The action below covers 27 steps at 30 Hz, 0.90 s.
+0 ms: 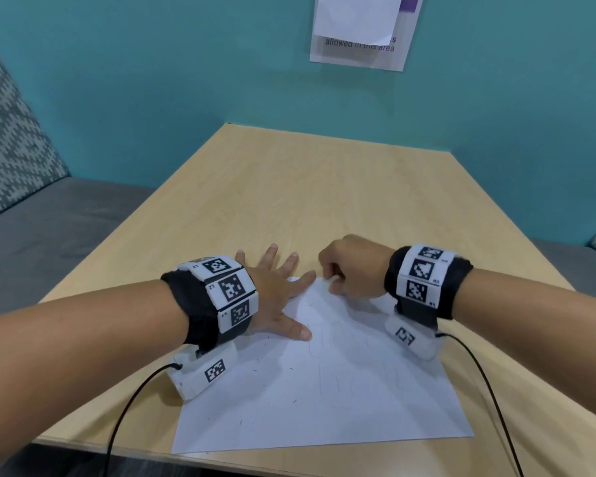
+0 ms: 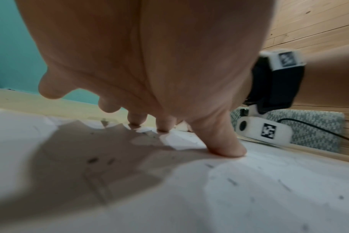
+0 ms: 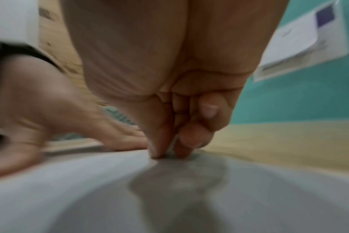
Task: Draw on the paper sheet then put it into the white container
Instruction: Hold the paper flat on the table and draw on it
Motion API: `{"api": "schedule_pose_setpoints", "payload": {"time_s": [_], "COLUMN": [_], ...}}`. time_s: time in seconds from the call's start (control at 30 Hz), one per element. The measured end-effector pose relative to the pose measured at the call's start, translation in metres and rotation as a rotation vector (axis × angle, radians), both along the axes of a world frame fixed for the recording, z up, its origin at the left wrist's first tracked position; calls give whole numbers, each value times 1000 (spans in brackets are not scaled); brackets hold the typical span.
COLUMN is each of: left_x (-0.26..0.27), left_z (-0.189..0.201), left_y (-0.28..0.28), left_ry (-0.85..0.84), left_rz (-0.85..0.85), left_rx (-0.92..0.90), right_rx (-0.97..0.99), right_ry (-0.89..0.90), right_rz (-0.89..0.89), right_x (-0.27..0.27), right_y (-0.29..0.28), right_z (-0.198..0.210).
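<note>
A white paper sheet (image 1: 324, 390) with faint pencil marks lies on the wooden table (image 1: 307, 187) near its front edge. My left hand (image 1: 279, 290) presses flat on the sheet's far left corner, fingers spread; in the left wrist view the left hand (image 2: 201, 137) has its thumb and fingertips down on the paper (image 2: 249, 197). My right hand (image 1: 334, 280) is curled at the sheet's far edge. The right wrist view shows that right hand (image 3: 167, 151) pinching the paper (image 3: 90, 197) edge between thumb and forefinger. No pen or white container is in view.
A teal wall with a printed notice (image 1: 362, 29) stands behind the table. A grey bench seat (image 1: 49, 228) with a patterned cushion (image 1: 11, 139) runs along the left. Black cables trail from both wrist cameras over the front edge.
</note>
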<state>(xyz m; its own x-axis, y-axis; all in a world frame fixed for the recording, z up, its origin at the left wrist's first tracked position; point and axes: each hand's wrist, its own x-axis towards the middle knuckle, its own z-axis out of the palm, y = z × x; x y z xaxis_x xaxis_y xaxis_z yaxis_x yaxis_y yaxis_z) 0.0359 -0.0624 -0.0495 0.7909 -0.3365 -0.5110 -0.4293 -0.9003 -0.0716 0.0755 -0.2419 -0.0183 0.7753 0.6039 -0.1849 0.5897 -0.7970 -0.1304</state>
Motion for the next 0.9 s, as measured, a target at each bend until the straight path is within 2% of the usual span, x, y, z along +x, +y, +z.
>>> {"api": "schedule_pose_setpoints", "payload": {"time_s": [0.07,0.2,0.3,0.53,0.67,0.8,0.9], "left_x": [-1,-2,-1,0,-1,-4,-3], "left_z": [0,3,4,18,11,7,2], "left_y": [-2,0,0,-14,-23,-22,-20], "left_ry": [-5,24,30,9,-1,-4,-9], "left_rz": [-4,3,0,-51,-47,-21,-6], "left_rx": [10,8,7,-62,-42,-45,-26], "right_rx": [19,36,14,21,37,34,-14], "right_ry": [-20,-15,-19,-11,-10,91,29], "right_rz": [-32,36,-33,-40,-44,64,13], "right_x": [2,-11,-5,-2,-7,-28,-15], "right_y": [-7,-3,-9,-12,-10,-1,-1], "right_z": [0,-11,-8,-6,-3,-8,-2]}}
